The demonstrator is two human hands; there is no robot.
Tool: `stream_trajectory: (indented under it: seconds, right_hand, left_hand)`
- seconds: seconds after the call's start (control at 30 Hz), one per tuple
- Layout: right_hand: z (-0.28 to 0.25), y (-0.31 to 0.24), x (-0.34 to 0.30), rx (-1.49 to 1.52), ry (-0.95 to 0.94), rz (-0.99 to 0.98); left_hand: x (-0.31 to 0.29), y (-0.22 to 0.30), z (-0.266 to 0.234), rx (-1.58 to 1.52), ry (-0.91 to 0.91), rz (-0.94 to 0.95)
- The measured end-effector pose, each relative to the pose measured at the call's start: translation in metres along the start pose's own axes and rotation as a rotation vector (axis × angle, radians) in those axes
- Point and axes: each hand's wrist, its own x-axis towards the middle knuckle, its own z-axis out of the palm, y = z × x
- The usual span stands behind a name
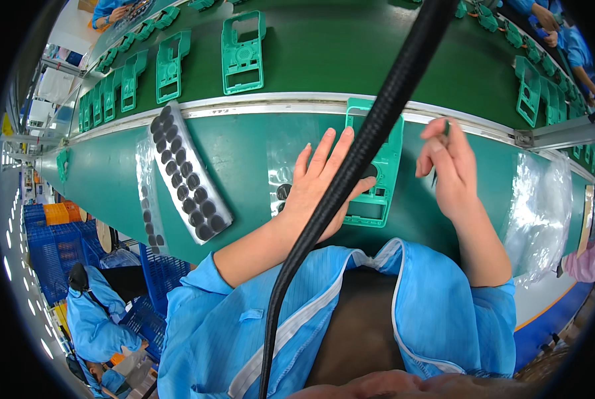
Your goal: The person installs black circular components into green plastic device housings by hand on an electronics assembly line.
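A green plastic housing point(391, 156) with cut-out windows lies on the green worktop before me, partly hidden by a black cable. My left hand point(314, 193) is spread flat beside it, its thumb reaching onto the housing by a round black pad point(370, 171). Under that palm lies a clear sheet point(279, 159) with a few black pads, partly covered. To the right of the housing, apart from it, my right hand point(450, 166) is raised with fingers curled round a thin dark pointed tool point(434, 178); its exact kind cannot be made out.
A sheet of round black pads point(190, 176) and a narrower strip point(148, 199) lie to the left. Clear plastic bags point(540, 206) are at the right. Beyond a metal rail, a green conveyor point(324, 53) carries several housings point(243, 53). The black cable point(351, 166) crosses the view. Other people sit around.
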Motion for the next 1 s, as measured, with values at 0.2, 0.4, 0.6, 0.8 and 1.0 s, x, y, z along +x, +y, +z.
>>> stream_trajectory:
  seconds: [0.2, 0.4, 0.6, 0.8, 1.0]
  right_hand:
    - [0.006, -0.011, -0.013, -0.486, -0.182, 0.18]
    - [0.02, 0.021, -0.021, -0.669, -0.084, 0.149]
    - [-0.043, 0.022, 0.024, -0.75, 0.142, 0.131]
    - [-0.133, 0.018, 0.082, -0.997, 0.578, 0.004]
    - [-0.064, 0.026, 0.048, -0.705, 0.387, -0.155]
  left_hand:
    - [-0.005, -0.01, 0.011, -0.147, 0.101, 0.05]
    - [-0.002, -0.028, -0.032, -0.147, 0.345, -0.087]
    - [-0.025, -0.066, -0.043, 0.192, 0.03, -0.436]
    - [-0.02, -0.076, -0.028, 0.083, 0.241, -0.428]
    - [-0.01, -0.073, -0.023, -0.446, 0.385, -0.461]
